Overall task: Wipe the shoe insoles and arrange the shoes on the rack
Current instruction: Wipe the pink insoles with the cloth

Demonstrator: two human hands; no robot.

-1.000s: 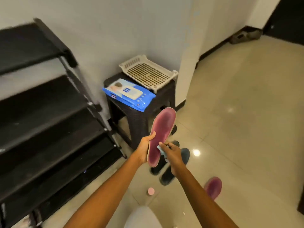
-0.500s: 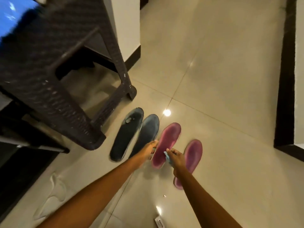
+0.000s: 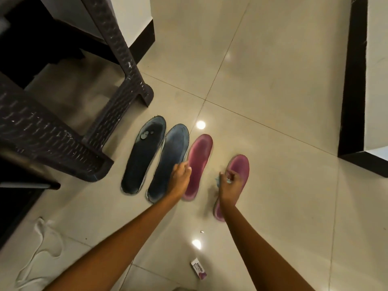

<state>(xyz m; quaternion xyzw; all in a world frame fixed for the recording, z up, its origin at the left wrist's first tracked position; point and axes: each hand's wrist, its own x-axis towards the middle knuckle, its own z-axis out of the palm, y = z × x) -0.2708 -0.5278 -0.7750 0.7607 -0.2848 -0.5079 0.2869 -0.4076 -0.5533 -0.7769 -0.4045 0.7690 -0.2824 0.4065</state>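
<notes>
Here the left hand (image 3: 180, 175) hangs over the seam between the second dark insole (image 3: 168, 162) and the first pink insole (image 3: 199, 162), fingers loosely curled, holding nothing that I can see. It appears to touch the pink insole's edge or hover just above it; I cannot tell which. The right hand (image 3: 228, 183) pinches a small pale-blue wipe (image 3: 218, 181) and sits over the second pink insole (image 3: 235, 181), likely about to wipe it or pick it up.

All four insoles lie flat on the tiled floor (image 3: 273, 101), face up, in a row: first dark insole (image 3: 142, 156) leftmost, then the other dark one touching it, then the two pink. My reading: laid side by side so each can be cleaned in turn.

Room to move: the stool leg (image 3: 134, 80) stands near the dark pair, so the left is crowded. To the right the floor runs open to a black skirting edge (image 3: 352, 80), well apart. A small carton (image 3: 199, 268) and a white lace (image 3: 42, 238) lie nearer the person. No shoes or rack shelves can be made out.
</notes>
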